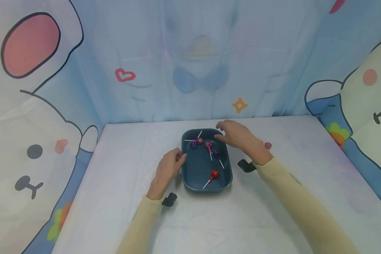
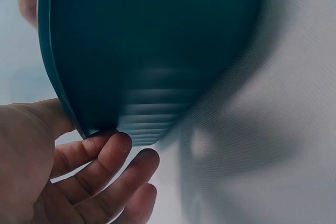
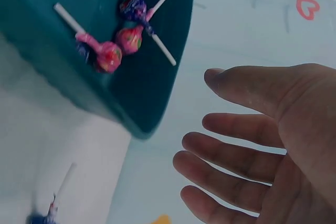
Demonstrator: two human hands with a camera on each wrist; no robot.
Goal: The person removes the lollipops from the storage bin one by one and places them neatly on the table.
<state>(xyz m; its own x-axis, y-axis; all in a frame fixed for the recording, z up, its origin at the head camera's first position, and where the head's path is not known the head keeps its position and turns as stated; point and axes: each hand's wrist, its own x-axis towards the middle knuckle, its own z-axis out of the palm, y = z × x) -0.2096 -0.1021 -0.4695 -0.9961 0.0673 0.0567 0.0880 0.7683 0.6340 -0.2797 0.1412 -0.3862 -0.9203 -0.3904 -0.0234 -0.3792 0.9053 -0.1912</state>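
Note:
My left hand (image 1: 169,169) pinches the left rim of a dark teal tray (image 1: 193,176), thumb over the edge and curled fingers beneath, as the left wrist view shows. Several wrapped lollipops lie inside: a red lollipop (image 1: 214,173) near the front, and a pink lollipop (image 1: 208,144), a purple lollipop (image 1: 216,153) and others toward the back. At the tray's far right corner, my right hand (image 1: 235,134) hovers with fingers spread and relaxed, nothing between them. In the right wrist view its fingertips are apart from the tray's rim (image 3: 144,134).
Outside the tray, a pinkish lollipop (image 1: 267,145) lies on the white tabletop (image 1: 120,158) just beyond my right wrist, partly hidden by it. A cartoon-printed curtain (image 1: 146,98) hangs along the table's back edge. Black wrist cameras are strapped at both wrists.

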